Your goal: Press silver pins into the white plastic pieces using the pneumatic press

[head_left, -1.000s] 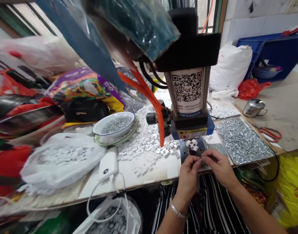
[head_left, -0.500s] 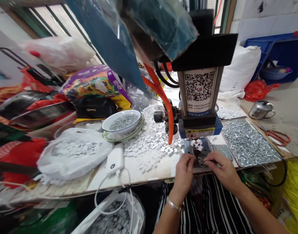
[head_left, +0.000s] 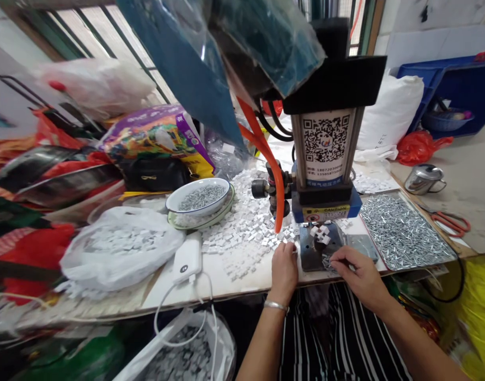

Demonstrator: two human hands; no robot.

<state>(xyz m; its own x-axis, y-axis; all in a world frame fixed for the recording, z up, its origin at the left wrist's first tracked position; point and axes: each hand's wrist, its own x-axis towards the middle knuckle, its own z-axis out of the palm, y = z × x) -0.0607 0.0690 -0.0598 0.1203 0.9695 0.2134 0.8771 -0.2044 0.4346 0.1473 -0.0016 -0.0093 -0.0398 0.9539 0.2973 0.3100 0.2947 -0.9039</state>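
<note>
My left hand [head_left: 285,269] is curled, right hand [head_left: 359,275] pinched nearly closed; can't tell either's hold. Bumping the pins [head_left: 327,262] by my right fingertips could scatter them.

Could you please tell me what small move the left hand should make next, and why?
Probably the left hand should pinch up one of the loose white pieces: they lie just beyond its fingers, while the right hand is at the small metal pins on the press's base plate. I cannot tell whether the left hand holds anything.
</note>
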